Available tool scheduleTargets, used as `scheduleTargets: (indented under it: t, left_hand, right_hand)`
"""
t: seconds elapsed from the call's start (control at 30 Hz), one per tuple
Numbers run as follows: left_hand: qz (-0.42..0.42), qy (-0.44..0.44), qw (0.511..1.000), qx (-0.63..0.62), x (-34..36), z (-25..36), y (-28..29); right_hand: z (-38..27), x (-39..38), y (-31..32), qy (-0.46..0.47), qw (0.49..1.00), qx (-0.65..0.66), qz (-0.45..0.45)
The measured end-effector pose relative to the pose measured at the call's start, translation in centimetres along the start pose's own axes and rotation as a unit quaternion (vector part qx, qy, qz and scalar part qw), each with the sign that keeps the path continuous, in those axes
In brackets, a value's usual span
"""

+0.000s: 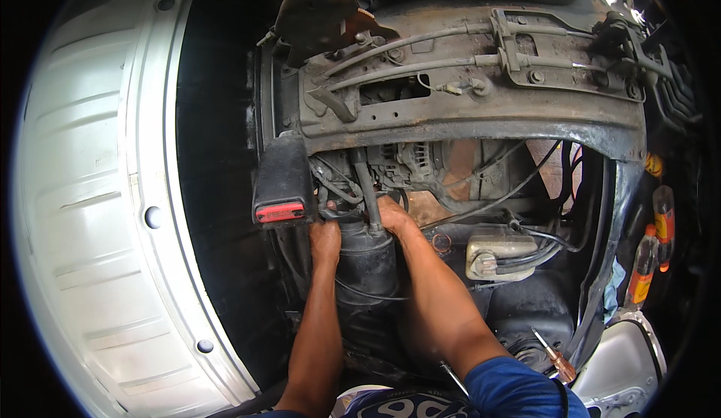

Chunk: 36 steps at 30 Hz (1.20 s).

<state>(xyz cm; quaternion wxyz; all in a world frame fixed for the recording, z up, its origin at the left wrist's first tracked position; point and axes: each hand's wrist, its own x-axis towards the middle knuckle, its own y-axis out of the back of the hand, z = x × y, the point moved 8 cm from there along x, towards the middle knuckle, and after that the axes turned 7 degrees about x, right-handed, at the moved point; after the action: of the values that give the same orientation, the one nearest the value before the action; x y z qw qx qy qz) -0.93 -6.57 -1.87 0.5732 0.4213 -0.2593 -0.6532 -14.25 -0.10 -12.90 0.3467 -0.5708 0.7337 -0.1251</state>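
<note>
Both my forearms reach up from the lower edge into a vehicle's open engine bay. My left hand [325,239] grips the upper left side of a dark cylindrical canister [366,264] that stands upright in the bay. My right hand [393,217] rests on the canister's top right, fingers curled around the fitting where a black hose [368,185] comes down into it. The fingertips of both hands are hidden behind the canister and hoses.
A rusty metal frame with cables [466,95] spans above. A seat belt buckle with a red button [281,193] hangs at left. A pale fluid reservoir [499,253] sits right. A screwdriver [554,358] lies lower right; orange bottles [652,256] stand far right. White ribbed panel [82,208] fills the left.
</note>
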Motion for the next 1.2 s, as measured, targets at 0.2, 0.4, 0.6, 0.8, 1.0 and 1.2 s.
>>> scheduleTargets:
  t: [0.2, 0.4, 0.6, 0.8, 1.0, 1.2]
  left_hand:
    - [-0.019, 0.037, 0.999, 0.015, -0.5, 0.6, 0.0]
    - [-0.025, 0.002, 0.999, 0.042, -0.1, 1.6, 0.1]
    - [-0.049, 0.082, 0.992, 0.077, -0.8, 0.1, -0.1]
    - [0.003, 0.133, 0.988, -0.079, -2.8, -3.9, -0.1]
    - [-0.022, 0.177, 0.979, -0.095, -1.4, -5.7, -1.0]
    - [-0.038, 0.23, 0.971, -0.057, -2.5, -4.5, -0.6]
  right_hand:
    - [1.9, 0.9, 0.3, -0.045, 0.998, -0.036, -0.03]
    - [3.5, 1.3, 0.4, -0.122, 0.979, -0.136, -0.086]
    - [3.4, 1.4, 0.1, -0.079, 0.983, -0.143, -0.082]
    - [-0.3, 0.4, -0.5, -0.013, 0.985, -0.155, -0.072]
    - [-0.7, 0.2, -0.4, -0.065, 0.985, -0.152, -0.052]
    - [2.1, 1.1, 0.4, -0.05, 0.987, -0.14, -0.053]
